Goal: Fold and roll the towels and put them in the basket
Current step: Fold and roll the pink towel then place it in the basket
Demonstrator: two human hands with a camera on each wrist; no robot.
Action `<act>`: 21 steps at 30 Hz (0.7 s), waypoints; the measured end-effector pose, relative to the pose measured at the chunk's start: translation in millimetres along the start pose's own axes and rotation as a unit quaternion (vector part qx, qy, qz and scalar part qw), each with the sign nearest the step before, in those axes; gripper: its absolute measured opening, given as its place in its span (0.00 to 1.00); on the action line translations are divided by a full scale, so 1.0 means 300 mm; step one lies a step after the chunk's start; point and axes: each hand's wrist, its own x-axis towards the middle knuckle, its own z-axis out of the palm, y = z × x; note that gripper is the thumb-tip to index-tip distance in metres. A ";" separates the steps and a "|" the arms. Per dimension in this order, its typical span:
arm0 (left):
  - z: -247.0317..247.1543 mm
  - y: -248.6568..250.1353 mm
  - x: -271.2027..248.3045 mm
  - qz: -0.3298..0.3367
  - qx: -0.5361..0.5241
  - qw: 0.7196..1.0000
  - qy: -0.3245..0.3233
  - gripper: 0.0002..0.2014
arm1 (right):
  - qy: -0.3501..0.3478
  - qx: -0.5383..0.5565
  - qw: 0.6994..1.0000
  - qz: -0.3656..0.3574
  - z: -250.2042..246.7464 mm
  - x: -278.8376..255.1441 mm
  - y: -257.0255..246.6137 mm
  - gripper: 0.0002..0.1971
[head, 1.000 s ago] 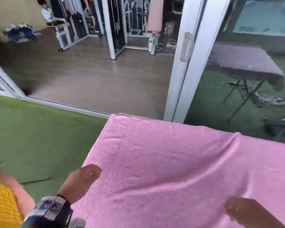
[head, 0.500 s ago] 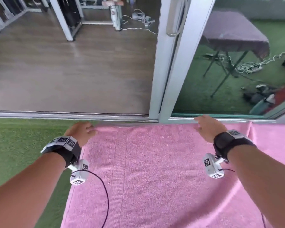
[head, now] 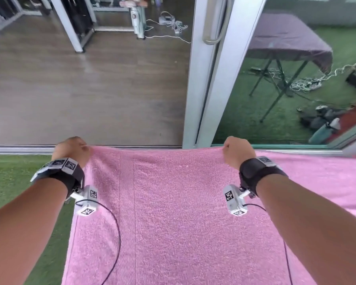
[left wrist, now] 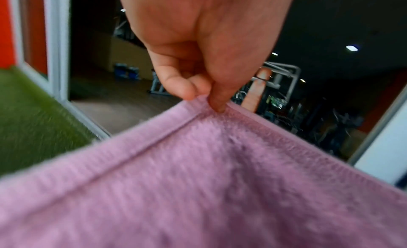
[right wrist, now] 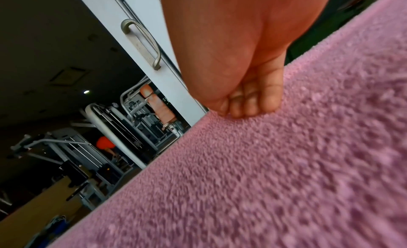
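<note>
A large pink towel (head: pixel 173 212) lies spread in front of me over green turf, its far edge along the door track. My left hand (head: pixel 71 150) pinches the towel's far left corner (left wrist: pixel 207 102) between thumb and fingers and lifts it a little. Farther right, my right hand (head: pixel 237 151) grips the far edge of the towel (right wrist: pixel 253 112) with curled fingers. More pink towel (head: pixel 327 182) extends to the right beyond that hand. No basket is in view.
A sliding glass door frame (head: pixel 208 79) with a metal handle (head: pixel 212 27) stands just beyond the towel's far edge. Wooden floor and gym machines (head: pixel 136 17) lie past it. Green turf (head: pixel 19 182) borders the towel on the left. A folding table (head: pixel 286 44) shows through the glass.
My hands reached forward to the towel's far edge, then closed on it: the left on the corner, the right on the edge. The edge is now slightly raised.
</note>
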 end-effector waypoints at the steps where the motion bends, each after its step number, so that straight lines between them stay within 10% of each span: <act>1: 0.009 0.010 0.003 -0.016 -0.014 1.000 0.005 0.09 | 0.005 0.007 1.000 0.006 0.004 -0.003 0.000 0.09; 10: 0.146 0.001 -0.024 0.024 -0.073 0.990 -0.118 0.21 | -0.035 0.044 0.997 -0.050 0.026 -0.100 0.109 0.21; 21: -0.044 0.023 -0.713 0.130 -0.085 0.983 -0.093 0.22 | 0.005 0.109 0.979 -0.171 -0.013 -0.498 0.167 0.16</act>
